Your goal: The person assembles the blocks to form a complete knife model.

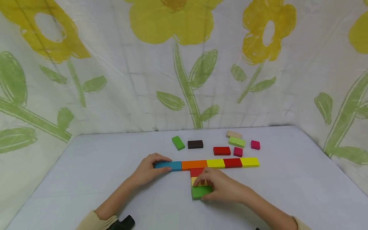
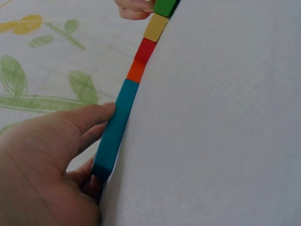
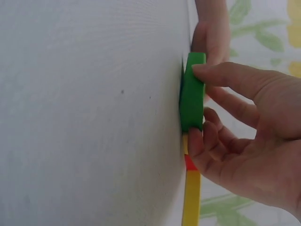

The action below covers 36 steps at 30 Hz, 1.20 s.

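Green block (image 1: 199,192), lower centre of head view, pinched by right hand (image 1: 222,187); left hand (image 1: 147,171) grips blue block (image 1: 174,165), left of centre, touching orange block (image 1: 194,164).

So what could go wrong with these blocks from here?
The right hand pinches the green block right next to a pale yellow block, so a small slip might knock that one askew. The left hand grips the blue block at the row's end; a sideways push could shift the orange block beside it out of line.
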### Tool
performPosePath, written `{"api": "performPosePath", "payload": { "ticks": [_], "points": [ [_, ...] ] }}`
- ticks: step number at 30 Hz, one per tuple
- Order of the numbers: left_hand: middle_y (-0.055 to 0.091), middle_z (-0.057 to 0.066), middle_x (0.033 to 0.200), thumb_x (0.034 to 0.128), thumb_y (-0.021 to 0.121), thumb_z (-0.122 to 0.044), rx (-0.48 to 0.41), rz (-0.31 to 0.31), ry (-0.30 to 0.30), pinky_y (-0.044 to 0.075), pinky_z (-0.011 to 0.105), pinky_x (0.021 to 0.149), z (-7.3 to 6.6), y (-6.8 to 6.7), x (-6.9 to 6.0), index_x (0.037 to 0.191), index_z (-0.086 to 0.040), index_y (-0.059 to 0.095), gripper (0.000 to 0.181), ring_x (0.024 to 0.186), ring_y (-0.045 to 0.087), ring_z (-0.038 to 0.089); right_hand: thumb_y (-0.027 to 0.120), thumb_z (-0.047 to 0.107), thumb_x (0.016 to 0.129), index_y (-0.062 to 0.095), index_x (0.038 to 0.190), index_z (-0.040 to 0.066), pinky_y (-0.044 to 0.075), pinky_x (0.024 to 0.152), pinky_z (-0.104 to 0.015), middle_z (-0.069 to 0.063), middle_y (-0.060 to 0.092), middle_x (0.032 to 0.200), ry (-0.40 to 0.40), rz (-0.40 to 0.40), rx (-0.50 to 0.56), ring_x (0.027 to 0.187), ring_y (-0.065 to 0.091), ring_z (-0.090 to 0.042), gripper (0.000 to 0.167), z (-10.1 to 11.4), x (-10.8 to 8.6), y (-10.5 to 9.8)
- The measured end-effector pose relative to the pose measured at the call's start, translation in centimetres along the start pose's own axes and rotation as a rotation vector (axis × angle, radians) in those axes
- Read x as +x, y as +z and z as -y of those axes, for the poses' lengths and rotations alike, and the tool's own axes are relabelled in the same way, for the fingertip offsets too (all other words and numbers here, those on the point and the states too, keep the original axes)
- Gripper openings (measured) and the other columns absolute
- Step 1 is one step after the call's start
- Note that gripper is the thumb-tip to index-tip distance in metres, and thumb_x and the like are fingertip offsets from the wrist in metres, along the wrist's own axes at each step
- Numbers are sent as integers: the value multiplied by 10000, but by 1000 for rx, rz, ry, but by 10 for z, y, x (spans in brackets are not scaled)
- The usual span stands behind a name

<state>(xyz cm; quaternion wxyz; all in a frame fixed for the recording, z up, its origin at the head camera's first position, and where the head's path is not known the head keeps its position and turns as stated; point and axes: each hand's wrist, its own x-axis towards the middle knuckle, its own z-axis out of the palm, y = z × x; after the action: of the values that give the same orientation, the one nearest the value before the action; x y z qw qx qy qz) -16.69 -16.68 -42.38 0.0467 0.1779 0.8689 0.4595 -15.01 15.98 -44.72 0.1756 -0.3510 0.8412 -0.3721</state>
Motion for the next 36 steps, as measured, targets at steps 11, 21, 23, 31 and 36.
{"api": "performPosePath", "payload": {
  "ticks": [11,21,23,31,36],
  "points": [
    [725,66,1139,953,796,-238,12,1,-4,444,286,804,-3,-1,0,1197,-96,799,283,985,552,189,889,358,862,717,1178,406,534,785,-230,120,590,1045,43,1,-7,1030,549,-98,363,0,1,1],
    [721,61,1126,950,798,-242,8,1,-7,436,278,792,-2,0,-1,1199,-95,798,289,972,545,186,891,398,854,681,1189,463,546,785,-230,160,586,1043,55,11,-28,1030,554,-68,400,-12,3,5],
    [723,59,1128,949,799,-240,8,-1,-5,438,277,794,-2,0,-1,1198,-95,798,288,975,546,184,882,423,860,670,1200,496,547,776,-232,164,581,1044,47,13,-34,1024,556,-68,408,-16,3,7],
    [722,67,1131,949,800,-235,4,-4,6,445,273,801,-1,0,-1,1195,-91,798,285,980,554,184,845,296,914,719,1250,473,516,782,-252,109,549,1076,55,58,-8,1072,510,-107,400,25,-4,-5],
    [720,67,1126,951,798,-233,-5,-1,9,439,270,796,-1,0,-1,1196,-88,796,285,977,549,186,831,233,926,749,1240,372,495,764,-234,80,544,1057,41,63,-5,1052,501,-118,353,50,-8,-13]
  ]
}}
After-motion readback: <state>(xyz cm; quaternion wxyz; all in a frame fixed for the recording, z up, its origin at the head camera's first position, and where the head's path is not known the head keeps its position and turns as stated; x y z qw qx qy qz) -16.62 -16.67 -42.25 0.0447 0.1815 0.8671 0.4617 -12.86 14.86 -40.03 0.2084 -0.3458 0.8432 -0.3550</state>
